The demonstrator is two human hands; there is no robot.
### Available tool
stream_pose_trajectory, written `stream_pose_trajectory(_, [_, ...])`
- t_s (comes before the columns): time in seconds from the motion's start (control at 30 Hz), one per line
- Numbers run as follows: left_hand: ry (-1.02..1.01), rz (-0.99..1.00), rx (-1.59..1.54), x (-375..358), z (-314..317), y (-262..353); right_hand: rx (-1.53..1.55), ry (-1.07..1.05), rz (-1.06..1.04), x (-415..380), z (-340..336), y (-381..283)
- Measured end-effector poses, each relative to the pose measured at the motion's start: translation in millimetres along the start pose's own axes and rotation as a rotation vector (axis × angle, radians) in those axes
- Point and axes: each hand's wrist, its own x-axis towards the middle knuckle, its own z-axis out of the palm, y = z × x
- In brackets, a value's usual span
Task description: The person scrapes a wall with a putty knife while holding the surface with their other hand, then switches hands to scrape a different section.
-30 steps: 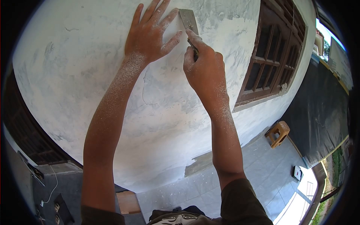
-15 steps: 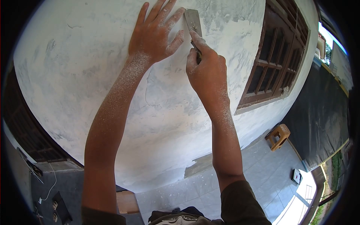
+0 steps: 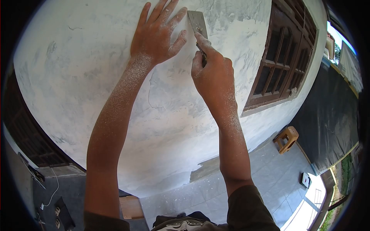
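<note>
Right hand (image 3: 214, 73) and scraper (image 3: 198, 24) have shifted a touch right vs the first frame; gap to the left thumb is a bit wider. Left to right: dark-framed opening (image 3: 29, 131) at far left, white cable (image 3: 58, 186) and sandals (image 3: 58, 217) on the dark floor below, then a wooden board (image 3: 131, 208) low down. Left hand (image 3: 154, 40) open, fingers spread, palm side to the white patchy wall (image 3: 181, 115), dust on fingers and wrist. Thin crack (image 3: 149, 94) in the wall right of that forearm. Scraper is upper middle, blade up against the wall, its top left corner just beside the left index fingertip, so that hand crowds the blade's left side. Right hand closed round the handle, index finger out along the blade. Brown window (image 3: 283, 57) bounds the wall surface on the right. Tan stool (image 3: 286, 139) on grey tiles (image 3: 258, 173) near a black sheet (image 3: 327, 115); small white-and-dark box (image 3: 305, 179) lower right. Both forearms block part of the wall. Grip and finger spread match the earlier frame.
</note>
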Motion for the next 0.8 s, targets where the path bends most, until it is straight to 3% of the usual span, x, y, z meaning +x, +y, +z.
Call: stream_pose_trajectory(0.8, [-0.025,-0.004,0.039,-1,-1,1,-0.027,0.060,-0.038,2,5,0])
